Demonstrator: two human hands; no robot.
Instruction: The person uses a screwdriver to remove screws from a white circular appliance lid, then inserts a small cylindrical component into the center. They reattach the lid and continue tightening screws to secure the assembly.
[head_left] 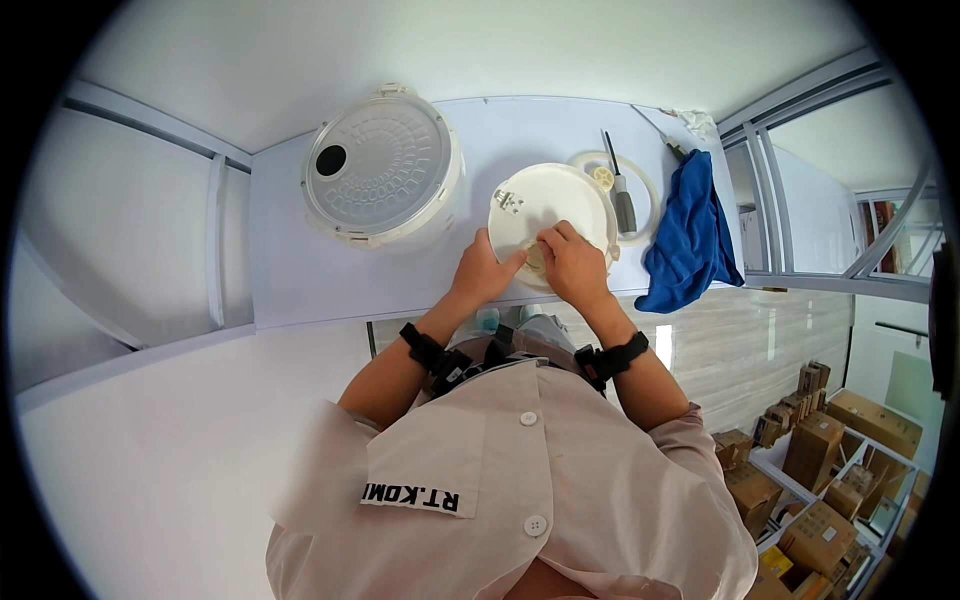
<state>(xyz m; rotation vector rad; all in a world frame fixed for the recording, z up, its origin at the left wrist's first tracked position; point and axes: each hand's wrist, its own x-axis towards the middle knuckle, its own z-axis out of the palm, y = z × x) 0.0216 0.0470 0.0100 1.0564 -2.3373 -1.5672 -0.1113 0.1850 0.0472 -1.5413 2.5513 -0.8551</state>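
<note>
Fingers (548,240) of both hands on round white lid (550,205)

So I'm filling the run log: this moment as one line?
left hand: holds round white lid | right hand: fingers on lid's near edge | screwdriver, blue cloth: right of lid

Smooth cream plastic disc (550,205), soft blue cloth (690,235), glossy white plastic cooker (383,170), matt white table (300,270).
</note>
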